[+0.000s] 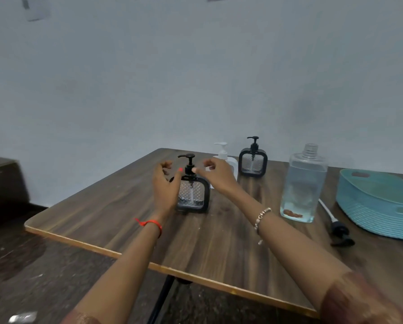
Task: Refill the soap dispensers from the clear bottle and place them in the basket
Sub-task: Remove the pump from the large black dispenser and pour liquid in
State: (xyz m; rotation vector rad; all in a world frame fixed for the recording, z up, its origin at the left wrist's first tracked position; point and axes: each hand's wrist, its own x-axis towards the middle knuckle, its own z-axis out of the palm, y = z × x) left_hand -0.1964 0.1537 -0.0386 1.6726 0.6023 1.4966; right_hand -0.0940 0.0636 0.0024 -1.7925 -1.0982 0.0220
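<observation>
A dark brown wood-grain bench (pixel 219 242) is shown. On the bench are seen a black-framed dispenser (pixel 193 197) with dimpled clear panel, a white dispenser (pixel 222 152), and a ribbed teal basket (pixel 371 206).

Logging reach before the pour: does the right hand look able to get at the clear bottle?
Probably yes. The right hand hovers by the near black dispenser, and only bare table lies between it and the uncapped clear bottle.
</observation>
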